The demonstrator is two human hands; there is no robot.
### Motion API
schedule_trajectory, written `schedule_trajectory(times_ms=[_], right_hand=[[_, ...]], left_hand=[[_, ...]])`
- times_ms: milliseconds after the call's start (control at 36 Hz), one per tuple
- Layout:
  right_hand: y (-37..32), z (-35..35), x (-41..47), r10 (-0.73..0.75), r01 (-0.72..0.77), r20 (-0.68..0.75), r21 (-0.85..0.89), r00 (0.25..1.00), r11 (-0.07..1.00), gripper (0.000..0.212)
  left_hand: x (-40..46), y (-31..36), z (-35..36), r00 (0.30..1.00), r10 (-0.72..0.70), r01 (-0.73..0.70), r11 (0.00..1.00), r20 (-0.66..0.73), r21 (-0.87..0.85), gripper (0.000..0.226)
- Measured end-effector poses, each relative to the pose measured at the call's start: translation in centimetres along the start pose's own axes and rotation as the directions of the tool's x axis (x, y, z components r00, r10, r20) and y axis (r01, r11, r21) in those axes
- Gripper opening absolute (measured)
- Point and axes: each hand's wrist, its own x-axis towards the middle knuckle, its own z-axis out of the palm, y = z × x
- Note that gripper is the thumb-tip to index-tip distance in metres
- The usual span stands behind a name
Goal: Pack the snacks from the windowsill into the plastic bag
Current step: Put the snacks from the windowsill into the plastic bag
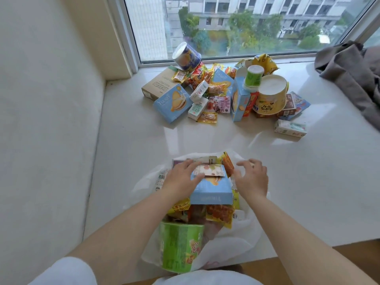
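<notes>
While the left hand (181, 177) is pressing a small packet (207, 170) onto the blue box (211, 190) inside the plastic bag (236, 239), the right hand (251, 177) (grip released, grasping nothing) is hovering; flat stacking would save room.

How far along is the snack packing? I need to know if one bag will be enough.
Partly done. The plastic bag already holds a green cup, a blue box and several packets. In hand: the left hand rests on a small packet atop that box; the right hand hovers beside it. Left: a pile by the window, including a yellow tub and a lone carton.
</notes>
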Motion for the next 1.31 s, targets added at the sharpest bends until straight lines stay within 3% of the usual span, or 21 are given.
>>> schedule_trajectory(times_ms=[83, 167, 306, 444, 583, 667, 750, 806, 889, 972, 1028, 1139, 1222, 1306], right_hand=[[1.2, 0.2, 0.5, 0.234, -0.200, 0.229, -0.163, 0.945, 0.966, 0.034], [2.2, 1.0, 0.5, 0.299, -0.278, 0.347, -0.111, 0.889, 0.954, 0.026], [2.9, -0.9, 0.3, 0.289, -0.290, 0.180, -0.023, 0.940, 0.957, 0.031], [2.5, -5.1, 0.4, 0.149, -0.176, 0.154, 0.182, 0.977, 0.967, 0.036], [-0.2, -8.1, 1.1, 0.142, -0.060, -0.128, 0.502, 0.982, 0.863, 0.035], [-0.9, -8.0, 1.3, 0.137, -0.092, -0.054, 0.497, 0.989, 0.863, 0.038], [-0.7, -8.0, 1.3, 0.125, -0.128, 0.032, 0.386, 0.992, 0.914, 0.038], [-0.6, -8.2, 1.3, 0.108, -0.104, 0.004, 0.317, 0.994, 0.943, 0.037], [-0.8, -8.0, 0.9, 0.064, -0.063, 0.001, 0.201, 0.998, 0.978, 0.037], [-0.8, -7.0, 0.6, 0.010, -0.010, 0.004, 0.068, 1.000, 0.998, 0.030], [-1.0, -6.1, 0.5, 0.009, -0.009, 0.000, 0.035, 1.000, 0.999, 0.023], [-0.9, -5.1, 0.4, 0.068, -0.067, 0.006, -0.082, 0.998, 0.994, 0.053], [-0.2, -4.8, 0.6, 0.146, -0.128, 0.066, -0.224, 0.987, 0.966, 0.035], [0.5, -4.8, 1.0, 0.189, -0.162, 0.089, -0.250, 0.978, 0.955, 0.026]], left_hand=[[0.2, 0.7, 0.4, 0.982, 0.039, -0.069, 0.985, 0.184, 0.159, 0.061], [0.2, 1.3, 0.9, 0.964, 0.038, -0.090, 0.978, 0.263, 0.187, 0.069], [0.2, 1.9, 1.3, 0.922, 0.079, -0.194, 0.941, 0.379, 0.277, 0.087], [0.2, 2.2, 1.5, 0.920, 0.071, -0.193, 0.937, 0.385, 0.290, 0.083], [-1.1, 3.2, 2.3, 0.882, 0.136, -0.286, 0.915, 0.451, 0.284, 0.084], [-1.6, 3.6, 3.0, 0.865, 0.142, -0.307, 0.908, 0.481, 0.285, 0.080], [-1.6, 3.8, 2.8, 0.857, 0.139, -0.304, 0.914, 0.496, 0.269, 0.059], [-1.2, 4.0, 1.8, 0.888, 0.142, -0.263, 0.937, 0.437, 0.231, 0.045], [-0.2, 2.5, 0.4, 0.992, 0.000, -0.007, 0.999, 0.127, 0.052, 0.039], [0.8, -1.3, -0.2, 0.982, -0.144, 0.165, 0.971, -0.124, 0.172, 0.035], [0.9, -3.7, -0.5, 0.952, -0.267, 0.296, 0.925, -0.149, 0.238, 0.047], [0.6, -6.6, -0.5, 0.889, -0.453, 0.450, 0.833, -0.072, 0.322, 0.068], [0.4, -6.9, -0.3, 0.857, -0.513, 0.500, 0.807, -0.045, 0.315, 0.036], [0.1, -6.8, -0.3, 0.836, -0.545, 0.549, 0.831, -0.070, 0.093, 0.028]])
